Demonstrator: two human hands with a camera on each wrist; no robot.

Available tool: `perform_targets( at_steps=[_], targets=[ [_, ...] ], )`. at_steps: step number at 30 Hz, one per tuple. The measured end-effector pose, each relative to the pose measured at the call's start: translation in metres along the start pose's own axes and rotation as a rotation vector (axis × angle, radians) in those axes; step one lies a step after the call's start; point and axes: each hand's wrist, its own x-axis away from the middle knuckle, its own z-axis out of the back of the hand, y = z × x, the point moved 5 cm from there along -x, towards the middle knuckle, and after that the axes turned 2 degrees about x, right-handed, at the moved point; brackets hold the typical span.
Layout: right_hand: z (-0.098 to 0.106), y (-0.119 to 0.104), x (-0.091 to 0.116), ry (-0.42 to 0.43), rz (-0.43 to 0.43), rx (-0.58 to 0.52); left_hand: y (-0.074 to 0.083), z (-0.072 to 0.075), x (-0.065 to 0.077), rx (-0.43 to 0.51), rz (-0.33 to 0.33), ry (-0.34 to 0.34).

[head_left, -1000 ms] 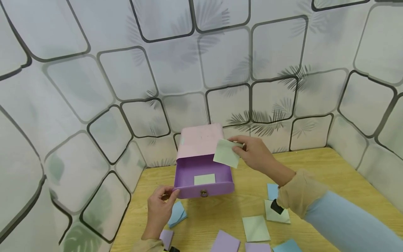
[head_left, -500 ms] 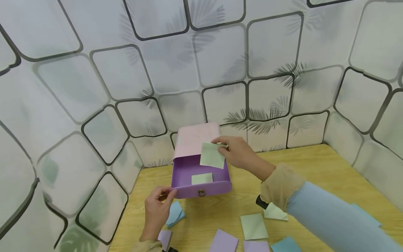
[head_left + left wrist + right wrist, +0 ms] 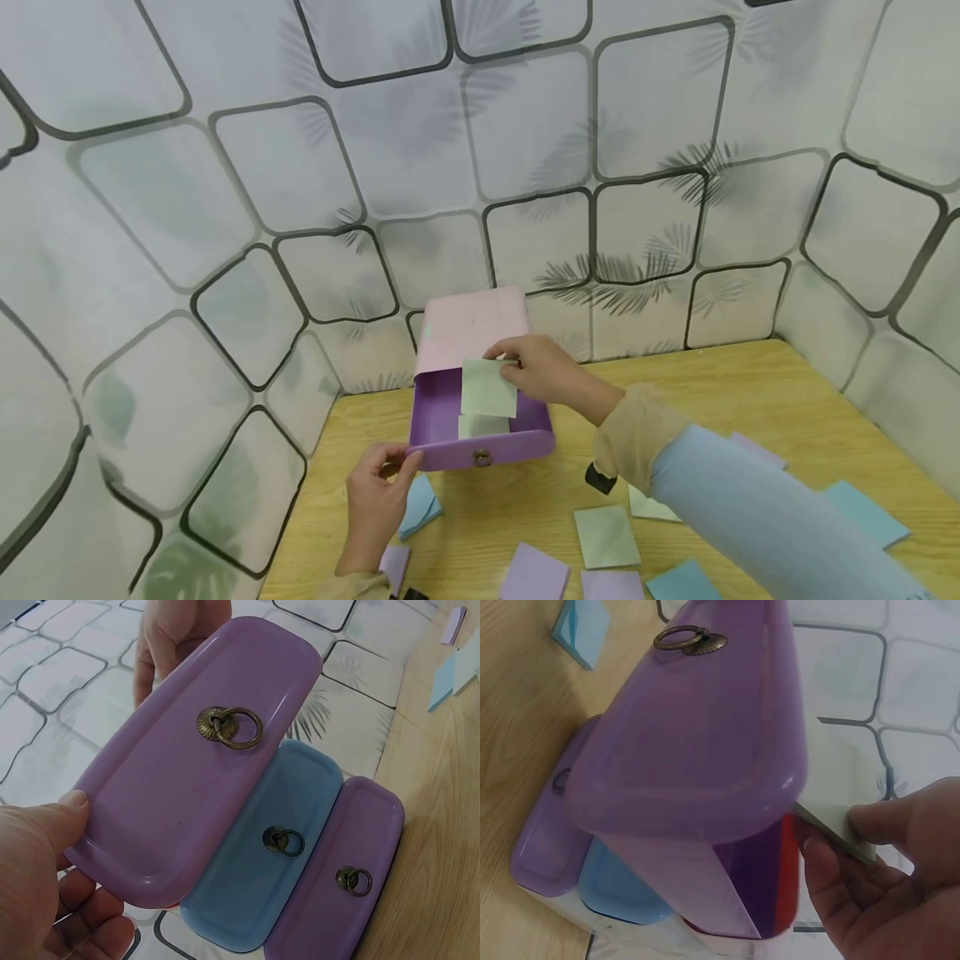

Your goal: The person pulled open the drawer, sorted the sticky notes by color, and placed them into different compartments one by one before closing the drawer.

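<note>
A pink drawer cabinet [image 3: 472, 321] stands by the wall with its top purple drawer [image 3: 442, 457] pulled out. My left hand [image 3: 377, 500] grips the left corner of the drawer front; in the left wrist view its thumb [image 3: 56, 821] lies on the front face and the fingers curl behind. Over the drawer, my right hand [image 3: 543, 367] pinches a pale green sticky note pad [image 3: 487, 390] between thumb and fingers. Another pale green sticky note pad [image 3: 482, 426] lies inside the drawer, partly covered by the held one in the head view.
Below the pulled-out drawer are a shut blue drawer [image 3: 262, 847] and a shut purple drawer [image 3: 341, 870], each with a ring pull. Blue pads [image 3: 420, 507], purple pads [image 3: 534, 573] and green pads [image 3: 606, 537] lie scattered on the wooden table [image 3: 720, 379]. A patterned wall stands behind.
My right hand has carried the green sticky note pad leftward and down, from the drawer's right side to over its middle. My left hand has kept its grip on the drawer corner.
</note>
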Motion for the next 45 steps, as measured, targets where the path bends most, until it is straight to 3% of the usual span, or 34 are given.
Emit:
perform_targets(
  at_steps=[15,26,38,45],
  targets=[
    [-0.037,0.007,-0.022,-0.147,0.008,0.029,-0.006,-0.001,0.000,0.023,0.007,-0.007],
    [-0.049,0.009,-0.025,-0.235,-0.017,0.045,-0.004,-0.002,-0.002,0.028,0.003,-0.003],
    [-0.058,0.010,-0.025,-0.233,0.026,0.190,-0.006,-0.003,-0.001,0.028,-0.004,-0.006],
    [-0.060,0.009,-0.024,-0.254,0.038,0.237,-0.008,-0.001,-0.002,0.052,0.035,-0.025]
  ],
)
